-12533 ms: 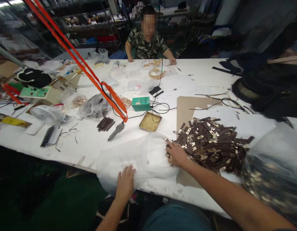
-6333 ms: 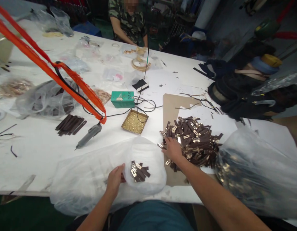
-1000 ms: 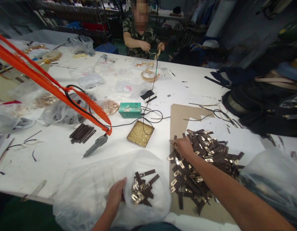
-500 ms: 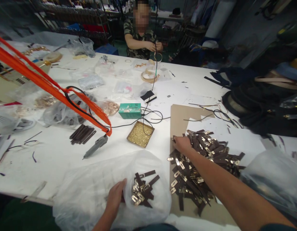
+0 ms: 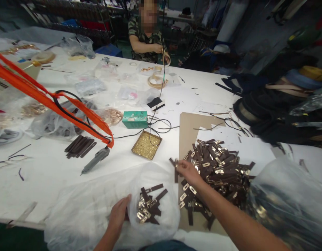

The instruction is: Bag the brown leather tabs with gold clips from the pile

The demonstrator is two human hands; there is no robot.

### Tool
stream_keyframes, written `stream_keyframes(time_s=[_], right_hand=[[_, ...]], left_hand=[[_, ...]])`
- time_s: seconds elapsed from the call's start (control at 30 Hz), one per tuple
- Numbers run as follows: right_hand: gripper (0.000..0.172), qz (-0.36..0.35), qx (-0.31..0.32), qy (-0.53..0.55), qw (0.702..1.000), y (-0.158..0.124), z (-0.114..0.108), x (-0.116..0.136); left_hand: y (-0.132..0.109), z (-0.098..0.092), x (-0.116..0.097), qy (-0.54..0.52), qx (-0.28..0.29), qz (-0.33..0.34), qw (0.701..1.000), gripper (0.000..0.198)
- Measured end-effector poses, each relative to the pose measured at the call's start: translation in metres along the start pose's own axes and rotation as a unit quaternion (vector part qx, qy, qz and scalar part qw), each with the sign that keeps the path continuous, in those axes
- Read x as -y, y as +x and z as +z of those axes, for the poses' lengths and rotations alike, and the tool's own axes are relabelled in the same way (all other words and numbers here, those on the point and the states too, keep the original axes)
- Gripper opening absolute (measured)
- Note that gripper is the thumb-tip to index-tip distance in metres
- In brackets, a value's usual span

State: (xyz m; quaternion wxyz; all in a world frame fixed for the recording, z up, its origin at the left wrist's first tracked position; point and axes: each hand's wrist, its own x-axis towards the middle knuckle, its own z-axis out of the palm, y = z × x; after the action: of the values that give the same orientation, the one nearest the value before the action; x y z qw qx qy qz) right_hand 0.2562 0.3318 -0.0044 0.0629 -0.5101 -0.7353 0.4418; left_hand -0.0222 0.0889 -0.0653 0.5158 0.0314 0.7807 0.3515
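A heap of dark brown leather strips with gold metal clasps (image 5: 218,170) lies on cardboard (image 5: 188,129) at the right. My right hand (image 5: 185,171) is closed on a few strips at the heap's left edge. My left hand (image 5: 118,215) grips the rim of a clear plastic bag (image 5: 98,205) near the table's front edge. Inside the bag lies a small bunch of the same strips (image 5: 149,205).
A gold tray of small parts (image 5: 146,145), a green box (image 5: 134,119), a grey hand tool (image 5: 95,159) on an orange cord (image 5: 59,104) and plain brown strips (image 5: 79,146) lie further back. A full plastic bag (image 5: 288,205) sits at right. A person (image 5: 147,38) works across the table.
My right hand has pulled back from the far edge of the heap toward the bag, now closed on strips. My left hand stays on the bag.
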Motion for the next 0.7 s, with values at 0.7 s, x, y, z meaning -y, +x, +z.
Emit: stream_keyframes(time_s=[0.7], right_hand=[[0.029,-0.086,0.110,-0.466,0.874,0.051,-0.081,-0.045]], left_hand=[[0.003,-0.001,0.007,0.006,-0.002,0.026,1.000,0.064]])
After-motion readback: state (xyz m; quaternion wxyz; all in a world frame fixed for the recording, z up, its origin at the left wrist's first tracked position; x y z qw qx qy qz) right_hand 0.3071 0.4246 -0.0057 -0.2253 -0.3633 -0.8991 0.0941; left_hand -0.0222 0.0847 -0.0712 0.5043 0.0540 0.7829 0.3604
